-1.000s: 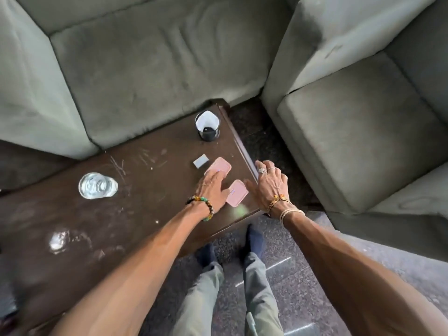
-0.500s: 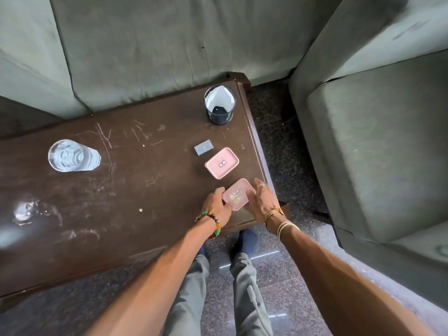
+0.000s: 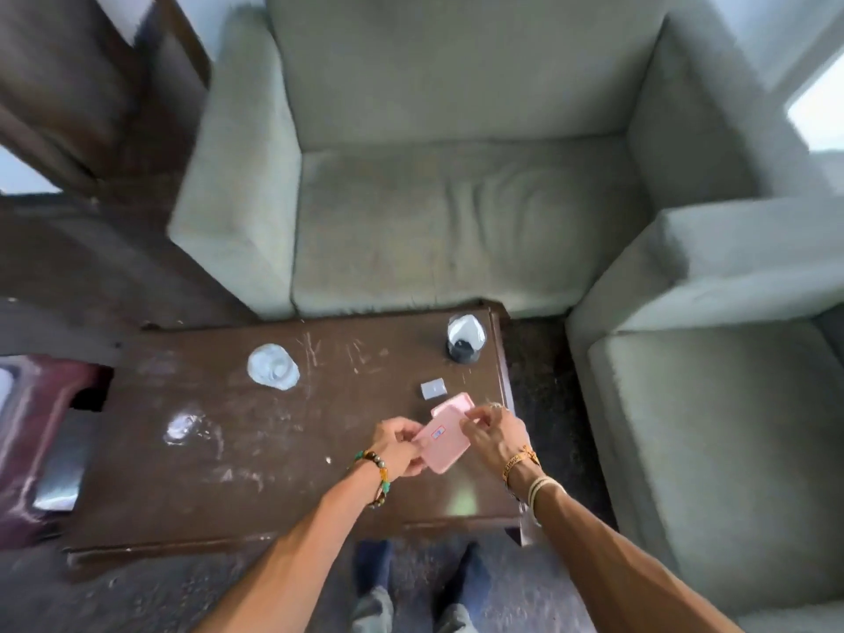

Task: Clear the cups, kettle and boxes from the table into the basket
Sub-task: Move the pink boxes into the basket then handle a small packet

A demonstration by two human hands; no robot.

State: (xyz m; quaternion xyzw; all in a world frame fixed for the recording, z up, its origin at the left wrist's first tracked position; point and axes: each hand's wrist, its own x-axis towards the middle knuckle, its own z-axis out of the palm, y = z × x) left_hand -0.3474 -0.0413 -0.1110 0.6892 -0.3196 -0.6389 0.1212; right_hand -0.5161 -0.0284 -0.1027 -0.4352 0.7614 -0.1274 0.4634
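head view, looking down at a dark scratched counter (image 3: pixel 219 454) set before a grey sofa (image 3: pixel 456 212). the left hand (image 3: pixel 396 443) and the right hand (image 3: pixel 495 434) both close their grip on one pink box (image 3: pixel 442 443), the left pinching its near-left edge, the right its far-right edge; the box looks lifted and tilted above the counter, its long axis running from near-right to far-left between the two hands. a second pink box (image 3: pixel 454 404) lies on the counter just beyond and partly under the held one, nearer the right hand's fingertips. farther off stand a small grey box (image 3: pixel 433 388), a dark cup (image 3: pixel 465 344) near the far right corner, and a clear glass (image 3: pixel 272 372) well to the left, closer to the left hand. no kettle can be made out, and the basket cannot be identified with certainty; a maroon object (image 3: pixel 32 440) sits at the left end. judged stage: early, with most items yet to be cleared.
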